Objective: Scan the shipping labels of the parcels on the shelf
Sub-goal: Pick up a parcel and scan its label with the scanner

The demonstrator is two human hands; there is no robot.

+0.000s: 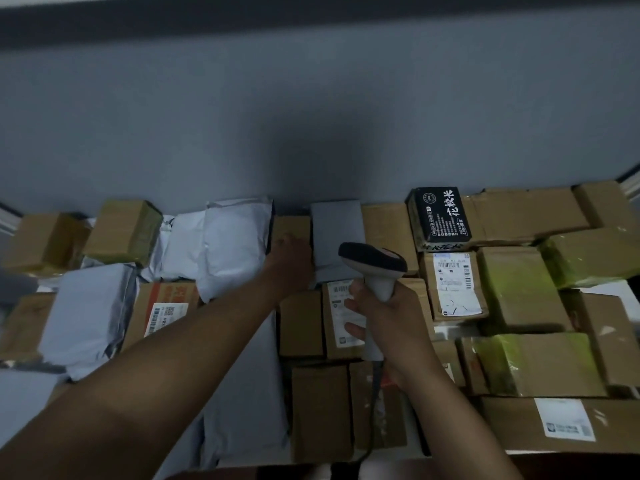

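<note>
My right hand [384, 320] grips the handle of a grey barcode scanner [375, 263], its dark head tilted toward the back of the shelf. Under that hand lies a brown box with a white shipping label [341, 296], partly covered by my fingers. My left hand [289, 259] reaches to the back row with curled fingers, between a white poly bag [235, 244] and a flat grey parcel [336, 230]; whether it holds one of them is unclear. Another labelled box [453, 289] sits just right of the scanner.
The shelf is packed with cardboard boxes and poly bags against a grey wall [311, 116]. A black printed box [440, 216] stands at the back right. Green-taped boxes [519, 285] fill the right side. An orange-striped labelled box [166, 310] lies at left.
</note>
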